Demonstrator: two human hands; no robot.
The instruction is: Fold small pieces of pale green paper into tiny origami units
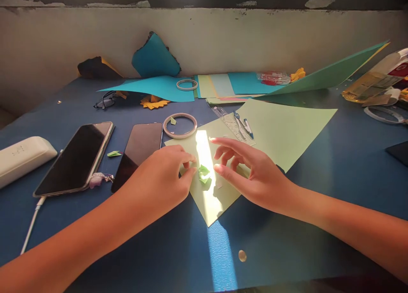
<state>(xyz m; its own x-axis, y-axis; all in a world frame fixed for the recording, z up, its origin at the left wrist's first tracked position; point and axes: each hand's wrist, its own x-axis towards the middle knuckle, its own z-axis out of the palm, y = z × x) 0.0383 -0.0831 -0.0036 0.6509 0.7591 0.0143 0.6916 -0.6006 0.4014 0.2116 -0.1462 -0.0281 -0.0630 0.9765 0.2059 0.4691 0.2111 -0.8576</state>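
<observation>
A small folded piece of green paper [204, 174] lies in a strip of sunlight on a pale green sheet [208, 208]. Just left of it is my left hand [170, 172], its fingers curled and the thumb tip and index tip slightly apart, with nothing visible between them. On the other side, my right hand [247, 169] hovers with its fingers spread and holds nothing. Its thumb points toward the folded paper without visibly gripping it. Beyond my hands, a clear ruler [228, 118] and a compass [239, 123] rest on the green sheets.
Left of my hands lie two phones [79, 157] [138, 144] and a white device [25, 157]. A tape roll [180, 135] sits behind my left hand. Coloured sheets [159, 86] line the wall, a bottle [376, 78] lies far right, and a coin-like disc [242, 255] is near the front edge.
</observation>
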